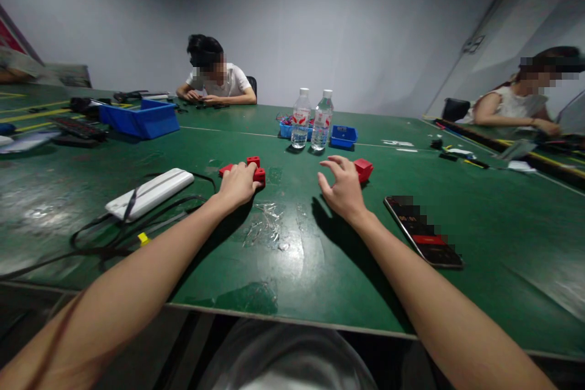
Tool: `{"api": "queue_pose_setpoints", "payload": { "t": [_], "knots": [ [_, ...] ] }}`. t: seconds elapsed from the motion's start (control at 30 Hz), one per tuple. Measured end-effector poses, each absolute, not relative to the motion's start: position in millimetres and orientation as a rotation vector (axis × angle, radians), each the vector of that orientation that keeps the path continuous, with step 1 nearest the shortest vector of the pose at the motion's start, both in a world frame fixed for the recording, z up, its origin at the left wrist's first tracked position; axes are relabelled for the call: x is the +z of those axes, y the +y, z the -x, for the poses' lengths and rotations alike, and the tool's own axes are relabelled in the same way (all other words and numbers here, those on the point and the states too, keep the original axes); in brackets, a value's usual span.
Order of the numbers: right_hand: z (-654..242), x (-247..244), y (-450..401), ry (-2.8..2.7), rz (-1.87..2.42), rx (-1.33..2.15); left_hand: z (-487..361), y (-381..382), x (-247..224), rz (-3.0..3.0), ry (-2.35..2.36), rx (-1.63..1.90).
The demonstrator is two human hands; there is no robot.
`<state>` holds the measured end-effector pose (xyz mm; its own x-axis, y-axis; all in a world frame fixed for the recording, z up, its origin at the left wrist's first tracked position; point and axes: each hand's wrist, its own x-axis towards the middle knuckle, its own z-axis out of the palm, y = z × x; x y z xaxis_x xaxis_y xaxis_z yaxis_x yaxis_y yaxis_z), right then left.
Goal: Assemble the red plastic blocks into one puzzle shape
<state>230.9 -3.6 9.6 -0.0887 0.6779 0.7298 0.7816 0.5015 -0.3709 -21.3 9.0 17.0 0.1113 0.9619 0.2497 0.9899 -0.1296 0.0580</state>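
Filling the light-blue basket [286, 131]: a heap of small reddish and dark pieces, partly hidden behind the bottles.
Left bottle [300, 120], right bottle [322, 123]: upright, white-capped, clear liquid inside.
Small blue tray [343, 142]: just beside the right bottle; contents unclear.
Large blue bin [148, 122]: farther left; contents cannot be made out.
Left hand [237, 184]: palm down over red pieces [260, 176], fingers curved onto them; whether it grips any, I cannot tell.
Right hand [342, 186]: open, fingers spread and bent, thumb toward the left.
Forearms: both stretched forward over the green table [292, 280].
Red block [364, 170]: just beyond the right hand, partly covered by it; contact unclear.
Phone [425, 237]: near the right forearm.
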Motion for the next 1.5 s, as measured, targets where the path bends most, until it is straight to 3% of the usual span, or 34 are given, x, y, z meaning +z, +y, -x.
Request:
{"api": "queue_pose_setpoints", "payload": {
  "t": [0.1,0.23,0.33,0.53,0.7,0.9,1.5],
  "knots": [
    [-203,5,-16,-1.84,1.171,0.326,12,2,15,2.439,-1.848,-0.611],
    [-189,5,-21,-1.473,1.13,1.022,-8,-10,12,2.736,-1.477,-1.045],
    [-195,7,-19,-1.288,0.963,1.291,-21,-21,11,2.881,-1.217,-1.144],
    [-206,2,-14,-1.17,0.933,1.416,-28,-31,12,3.033,-1.193,-1.34],
    [-202,-4,-13,-1.122,0.962,1.42,-23,-16,4,2.796,-1.721,-1.723],
    [-199,-8,-15,-1.209,0.865,1.527,-18,-7,-4,3.122,-1.629,-1.439],
    [-203,0,-17,-1.321,0.802,1.538,-22,-13,-2,3.13,-1.583,-1.523]
  ]
}}
